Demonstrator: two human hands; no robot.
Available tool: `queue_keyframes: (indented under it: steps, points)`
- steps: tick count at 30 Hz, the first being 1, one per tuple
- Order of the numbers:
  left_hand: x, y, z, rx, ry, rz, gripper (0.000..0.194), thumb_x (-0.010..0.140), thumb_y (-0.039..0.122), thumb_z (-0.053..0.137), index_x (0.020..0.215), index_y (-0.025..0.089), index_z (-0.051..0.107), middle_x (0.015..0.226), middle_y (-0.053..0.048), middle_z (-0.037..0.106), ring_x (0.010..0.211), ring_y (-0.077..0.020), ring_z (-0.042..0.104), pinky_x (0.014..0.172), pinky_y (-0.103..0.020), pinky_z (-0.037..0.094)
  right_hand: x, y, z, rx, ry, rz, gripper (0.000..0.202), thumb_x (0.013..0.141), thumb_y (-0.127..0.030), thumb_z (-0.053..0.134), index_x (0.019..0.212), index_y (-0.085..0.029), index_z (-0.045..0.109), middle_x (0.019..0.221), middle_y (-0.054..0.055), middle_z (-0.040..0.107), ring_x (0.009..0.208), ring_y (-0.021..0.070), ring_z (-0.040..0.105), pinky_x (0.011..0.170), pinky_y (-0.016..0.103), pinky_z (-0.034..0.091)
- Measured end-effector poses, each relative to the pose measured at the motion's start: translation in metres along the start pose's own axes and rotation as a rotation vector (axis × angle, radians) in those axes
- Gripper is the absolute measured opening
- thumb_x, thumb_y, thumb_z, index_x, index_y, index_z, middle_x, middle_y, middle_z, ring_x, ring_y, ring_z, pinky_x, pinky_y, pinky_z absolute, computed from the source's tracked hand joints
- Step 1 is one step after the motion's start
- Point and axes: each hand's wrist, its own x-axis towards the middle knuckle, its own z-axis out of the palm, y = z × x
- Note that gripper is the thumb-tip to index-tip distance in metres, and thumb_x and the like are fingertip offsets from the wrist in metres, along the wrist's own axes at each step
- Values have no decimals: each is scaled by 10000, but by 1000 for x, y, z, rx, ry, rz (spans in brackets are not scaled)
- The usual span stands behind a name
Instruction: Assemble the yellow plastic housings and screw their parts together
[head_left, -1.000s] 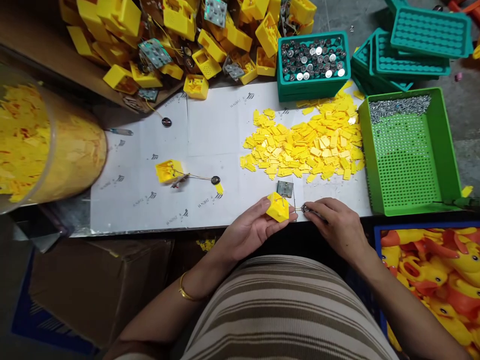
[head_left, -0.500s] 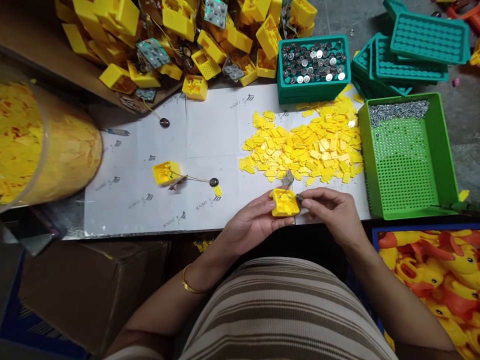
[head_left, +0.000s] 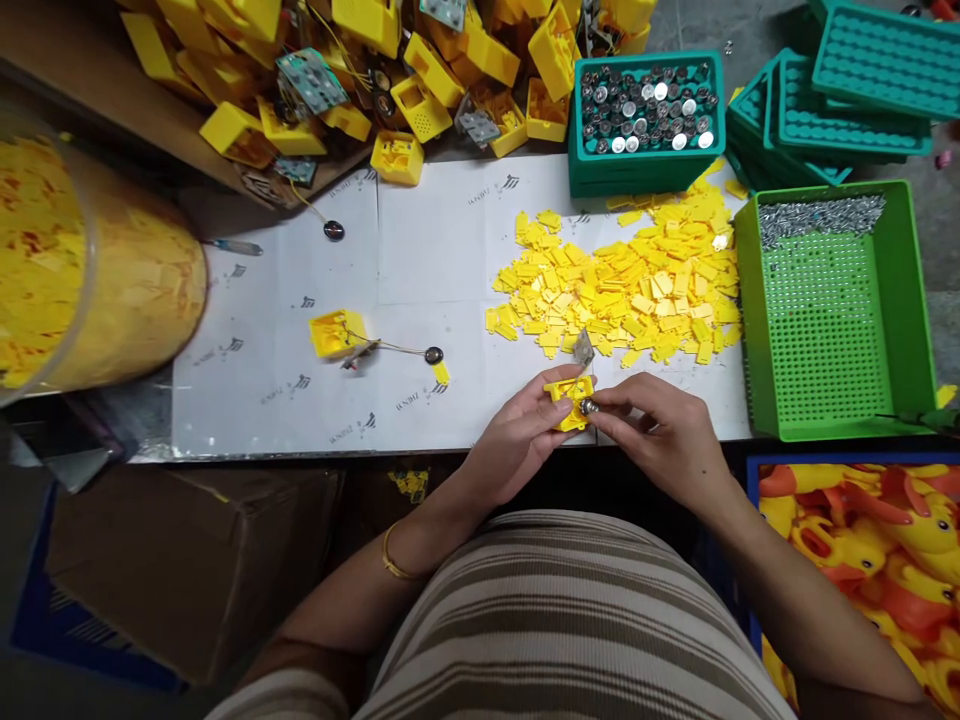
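My left hand [head_left: 519, 432] grips a small open yellow plastic casing [head_left: 564, 390] just over the table's front edge, thumb on its near side. A small circuit board [head_left: 584, 348] sticks up at the casing's far side. My right hand [head_left: 664, 425] pinches a small silvery round metal part [head_left: 589, 407] between thumb and fingertips, at the casing's right side. It resembles the round metal pieces [head_left: 637, 115] in the teal box, but its exact kind is unclear. Left of my hands lies another yellow casing [head_left: 330, 335], wired to a board and a dark round disc [head_left: 433, 355].
Beyond my hands spreads a pile of flat yellow pieces [head_left: 622, 280]. Behind it stands the teal box [head_left: 645, 178]. A green basket [head_left: 761, 330] with screws is at right, near stacked teal trays [head_left: 847, 110]. Yellow casings [head_left: 420, 75] heap at the back; a clear tub [head_left: 150, 270] stands left.
My right hand has brought the round metal part leftward, from beside the casing to over its right side. The casing has tilted slightly in my left hand. The whole view has shifted a little.
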Motion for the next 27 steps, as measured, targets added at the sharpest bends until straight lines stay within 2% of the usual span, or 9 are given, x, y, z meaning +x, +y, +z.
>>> queue_keyframes:
  steps: [9,14,17,20,24,26,27]
  points:
    - [0,-1,0,-3,-30,21,379,807,175,602,1183,187,556,1175,-82,642,1114,-208,573,1014,-347,364,8,-7,-1,-118,-104,42,67,848,-254,643,892,-210,669,800,17,665,710,138,594,618,251,415]
    - [0,-2,1,44,-34,38,445,747,118,591,1185,196,568,1105,-53,650,1082,-210,571,983,-334,371,15,-3,-1,6,-185,163,72,763,-181,707,776,-201,639,729,-18,641,617,112,555,568,229,389]
    - [0,-2,1,83,-27,49,485,694,69,594,1161,200,579,1028,-28,657,1029,-191,577,946,-306,382,17,-3,-1,20,-214,177,84,757,-178,718,727,-201,642,705,-28,637,617,108,557,574,228,385]
    - [0,0,1,96,-36,18,436,694,74,636,1109,196,583,949,-14,662,922,-156,597,878,-273,413,13,-6,-4,-44,-221,93,15,804,-199,685,796,-211,679,773,-4,656,690,128,588,616,239,409]
    - [0,4,-2,130,-72,40,394,716,108,695,1075,188,556,995,-37,680,911,-146,623,884,-275,435,4,-10,-14,89,-273,-27,167,883,-164,549,957,-219,688,903,32,689,811,143,634,698,248,475]
    - [0,6,-3,147,-81,42,395,720,113,713,1062,193,531,1021,-56,694,939,-165,644,914,-307,440,1,-8,-19,213,-230,14,184,891,-184,535,983,-221,691,903,36,703,829,150,652,720,258,505]
    - [0,7,-3,150,-89,34,395,721,112,717,1053,195,519,1018,-63,701,945,-177,655,917,-323,447,0,-6,-21,269,-163,60,174,890,-209,544,982,-218,692,899,39,707,821,155,660,710,262,519]
